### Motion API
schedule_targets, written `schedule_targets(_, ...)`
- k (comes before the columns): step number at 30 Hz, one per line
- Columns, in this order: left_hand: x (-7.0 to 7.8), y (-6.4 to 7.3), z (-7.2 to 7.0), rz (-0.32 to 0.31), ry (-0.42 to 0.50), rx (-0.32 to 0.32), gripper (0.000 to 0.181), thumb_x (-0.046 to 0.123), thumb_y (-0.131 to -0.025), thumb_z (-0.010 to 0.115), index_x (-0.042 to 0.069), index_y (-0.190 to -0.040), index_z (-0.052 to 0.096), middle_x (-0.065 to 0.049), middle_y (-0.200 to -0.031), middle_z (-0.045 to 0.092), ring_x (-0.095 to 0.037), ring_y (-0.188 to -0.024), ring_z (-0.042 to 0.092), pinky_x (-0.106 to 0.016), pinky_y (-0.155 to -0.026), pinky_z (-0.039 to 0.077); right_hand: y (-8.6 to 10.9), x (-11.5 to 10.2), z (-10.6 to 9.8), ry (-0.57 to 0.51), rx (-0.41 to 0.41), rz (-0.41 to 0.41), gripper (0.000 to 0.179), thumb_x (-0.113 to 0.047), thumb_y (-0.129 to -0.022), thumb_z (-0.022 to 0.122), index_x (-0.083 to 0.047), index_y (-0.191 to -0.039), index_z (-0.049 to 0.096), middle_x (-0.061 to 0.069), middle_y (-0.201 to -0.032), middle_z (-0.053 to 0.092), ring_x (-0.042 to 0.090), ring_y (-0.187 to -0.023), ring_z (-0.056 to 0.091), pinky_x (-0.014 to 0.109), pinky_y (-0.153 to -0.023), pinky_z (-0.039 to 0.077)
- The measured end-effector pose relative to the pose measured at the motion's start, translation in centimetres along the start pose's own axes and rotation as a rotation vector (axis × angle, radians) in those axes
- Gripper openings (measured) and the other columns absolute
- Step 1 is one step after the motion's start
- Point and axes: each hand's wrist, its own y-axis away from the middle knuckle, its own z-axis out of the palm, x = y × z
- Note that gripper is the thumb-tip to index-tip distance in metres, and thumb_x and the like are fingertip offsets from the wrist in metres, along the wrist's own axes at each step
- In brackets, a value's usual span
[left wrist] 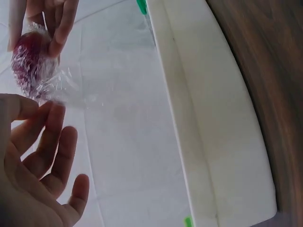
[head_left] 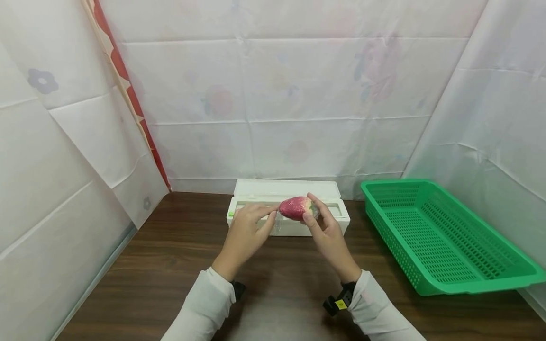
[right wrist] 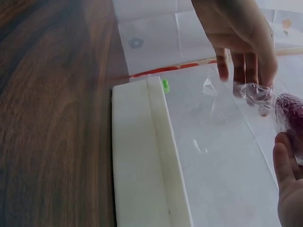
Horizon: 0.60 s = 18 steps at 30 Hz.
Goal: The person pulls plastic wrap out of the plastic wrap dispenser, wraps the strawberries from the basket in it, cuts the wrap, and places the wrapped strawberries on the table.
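Note:
A strawberry-shaped red fruit point(head_left: 294, 208), paler at its right end, is wrapped in clear cling film and held in the air. My right hand point(head_left: 329, 234) grips its pale end between thumb and fingers. At the fruit's pointed left end, my left hand point(head_left: 247, 232) pinches the gathered tail of the film point(left wrist: 59, 90) between thumb and index finger. The left wrist view shows its other fingers loosely bent. Just behind and below both hands stands a white cling film dispenser box point(head_left: 290, 229), its lid point(head_left: 286, 188) raised.
A green plastic basket point(head_left: 431, 279) with perforated sides stands on the right of the dark wooden table point(head_left: 170, 265). White patterned sheets point(head_left: 290, 94) hang behind and on both sides. A small green piece point(head_left: 231, 214) sits at the dispenser's left end.

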Motion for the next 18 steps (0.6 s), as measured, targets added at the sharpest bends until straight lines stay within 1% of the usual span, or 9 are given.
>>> schedule_targets(4,0.04,0.12,0.43,-0.028,0.009,0.007,0.018,0.013,-0.095,0.068,0.008,-0.107,0.079,-0.003,-0.100,0.076,-0.019,-0.093,0.069,-0.044,-0.080,0.050,0.16,0.18,0.37,0.018,-0.041,-0.035,0.056,-0.012,-0.104,0.055,-0.010,-0.156,0.033,0.015,-0.150,0.042,0.025,-0.127,0.053,0.030,-0.099,0.047)
schedule_targets(6,0.10,0.17,0.58,-0.047,-0.004,0.009,0.018,0.011,-0.094,0.068,0.008,-0.106,0.080,-0.003,-0.098,0.076,-0.018,-0.089,0.069,-0.041,-0.076,0.051,0.24,0.37,0.50,0.020,-0.054,-0.038,0.057,-0.013,-0.105,0.055,-0.011,-0.157,0.032,0.014,-0.154,0.039,0.025,-0.133,0.048,0.031,-0.101,0.045)
schedule_targets(8,0.18,0.19,0.69,-0.076,0.007,0.000,0.018,0.010,-0.093,0.068,0.007,-0.106,0.079,-0.003,-0.096,0.076,-0.016,-0.085,0.068,-0.037,-0.074,0.053,0.31,0.54,0.59,0.014,-0.061,-0.027,0.057,-0.015,-0.105,0.055,-0.012,-0.157,0.033,0.013,-0.155,0.038,0.024,-0.136,0.044,0.031,-0.102,0.044)
schedule_targets(10,0.29,0.26,0.74,-0.129,0.047,-0.032,0.018,0.011,-0.093,0.068,0.007,-0.106,0.079,-0.002,-0.093,0.076,-0.013,-0.076,0.065,-0.031,-0.066,0.052,0.38,0.66,0.65,0.009,-0.064,-0.010,0.056,-0.017,-0.105,0.055,-0.014,-0.157,0.033,0.012,-0.155,0.038,0.024,-0.135,0.046,0.031,-0.102,0.045)
schedule_targets(13,0.45,0.29,0.73,-0.220,0.133,-0.091,0.019,0.011,-0.095,0.065,0.008,-0.107,0.079,0.000,-0.089,0.075,-0.009,-0.059,0.053,-0.025,-0.052,0.045,0.45,0.70,0.70,0.009,-0.066,0.010,0.055,-0.018,-0.106,0.055,-0.015,-0.156,0.034,0.012,-0.155,0.038,0.025,-0.134,0.048,0.034,-0.102,0.045)
schedule_targets(15,0.49,0.29,0.73,-0.265,0.168,-0.122,0.020,0.012,-0.096,0.063,0.010,-0.107,0.079,0.002,-0.087,0.074,-0.010,-0.055,0.046,-0.024,-0.048,0.040,0.47,0.68,0.73,0.040,-0.060,0.020,0.055,-0.020,-0.106,0.055,-0.016,-0.156,0.035,0.011,-0.155,0.039,0.025,-0.133,0.049,0.038,-0.101,0.047)
schedule_targets(18,0.47,0.26,0.74,-0.285,0.183,-0.136,0.018,0.013,-0.096,0.064,0.011,-0.105,0.080,0.003,-0.084,0.074,-0.010,-0.058,0.051,-0.024,-0.051,0.043,0.49,0.64,0.78,0.096,-0.045,0.033,0.054,-0.023,-0.105,0.056,-0.017,-0.155,0.038,0.011,-0.153,0.042,0.026,-0.133,0.048,0.047,-0.100,0.047)
